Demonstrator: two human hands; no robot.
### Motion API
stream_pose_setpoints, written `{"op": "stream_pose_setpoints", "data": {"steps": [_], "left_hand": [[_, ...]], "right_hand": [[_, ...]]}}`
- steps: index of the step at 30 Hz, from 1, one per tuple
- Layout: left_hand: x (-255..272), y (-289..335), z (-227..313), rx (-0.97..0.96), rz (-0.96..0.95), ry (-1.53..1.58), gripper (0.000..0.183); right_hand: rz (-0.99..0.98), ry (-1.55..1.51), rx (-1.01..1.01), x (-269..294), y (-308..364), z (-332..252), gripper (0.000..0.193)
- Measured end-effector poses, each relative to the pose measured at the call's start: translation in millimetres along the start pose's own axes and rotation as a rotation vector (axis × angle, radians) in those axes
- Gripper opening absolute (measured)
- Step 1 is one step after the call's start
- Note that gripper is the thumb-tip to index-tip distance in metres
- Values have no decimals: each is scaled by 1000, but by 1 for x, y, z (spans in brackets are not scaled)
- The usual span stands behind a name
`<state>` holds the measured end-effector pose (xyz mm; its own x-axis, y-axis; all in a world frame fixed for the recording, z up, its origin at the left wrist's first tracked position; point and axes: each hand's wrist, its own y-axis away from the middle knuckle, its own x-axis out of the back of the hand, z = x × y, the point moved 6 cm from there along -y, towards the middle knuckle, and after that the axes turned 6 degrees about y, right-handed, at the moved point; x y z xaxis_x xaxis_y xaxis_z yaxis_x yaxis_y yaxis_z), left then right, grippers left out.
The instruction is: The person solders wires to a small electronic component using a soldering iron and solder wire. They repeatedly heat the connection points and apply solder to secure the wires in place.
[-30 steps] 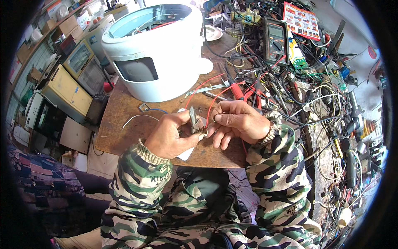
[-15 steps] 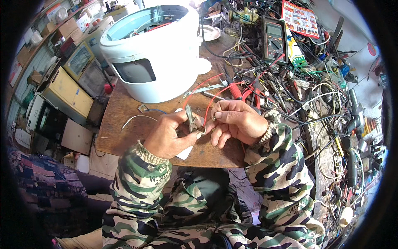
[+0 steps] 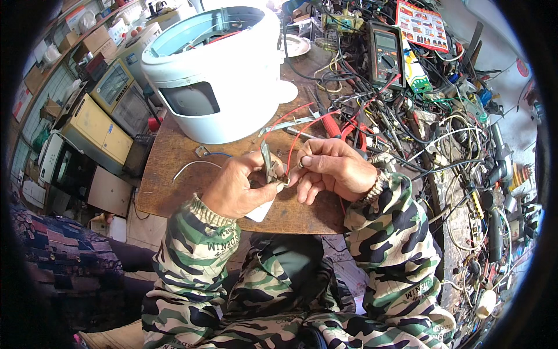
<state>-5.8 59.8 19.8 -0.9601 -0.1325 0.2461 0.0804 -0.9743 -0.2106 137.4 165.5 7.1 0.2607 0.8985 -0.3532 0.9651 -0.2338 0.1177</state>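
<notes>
My left hand (image 3: 235, 187) is closed around a small grey metal part (image 3: 267, 158), its flat strip standing up between thumb and fingers. A red wire (image 3: 290, 152) runs down to the part at my fingertips. Close by on the right, my right hand (image 3: 340, 166) is closed in a pinch, thumb against forefinger, around a tiny thing too small to name. Both hands are above the front of the wooden table (image 3: 174, 200). Beneath my left hand, part of a flat white piece (image 3: 260, 213) shows.
A round white appliance housing (image 3: 232, 110), open on top, stands behind my hands. A metal strip (image 3: 290, 123), a red-handled screwdriver (image 3: 331, 125) and red-handled pliers (image 3: 360, 139) lie beyond my right hand. A multimeter (image 3: 386, 55) rests among tangled cables on the right.
Both hands keep their grips and hold nearly the same place. The right fingers have shifted very slightly; the whole view has moved a little.
</notes>
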Motion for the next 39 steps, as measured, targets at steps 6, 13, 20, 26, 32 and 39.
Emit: {"op": "stream_pose_setpoints", "data": {"steps": [6, 13, 20, 26, 32, 39], "left_hand": [[-1, 1, -6, 73, -10, 106, 23], [2, 1, -4, 65, -9, 71, 23], [1, 3, -7, 80, 25, 115, 23], [0, 1, -4, 171, 8, 98, 21], [0, 1, -4, 68, 14, 86, 22], [1, 0, -3, 79, -16, 81, 23]], "right_hand": [[213, 294, 61, 19, 7, -19, 18], [230, 583, 84, 27, 13, -25, 14], [283, 1412, 239, 12, 5, -20, 16], [324, 1289, 91, 15, 8, -26, 17], [301, 1203, 143, 14, 13, -30, 17], [211, 1192, 145, 10, 14, -29, 20]]}}
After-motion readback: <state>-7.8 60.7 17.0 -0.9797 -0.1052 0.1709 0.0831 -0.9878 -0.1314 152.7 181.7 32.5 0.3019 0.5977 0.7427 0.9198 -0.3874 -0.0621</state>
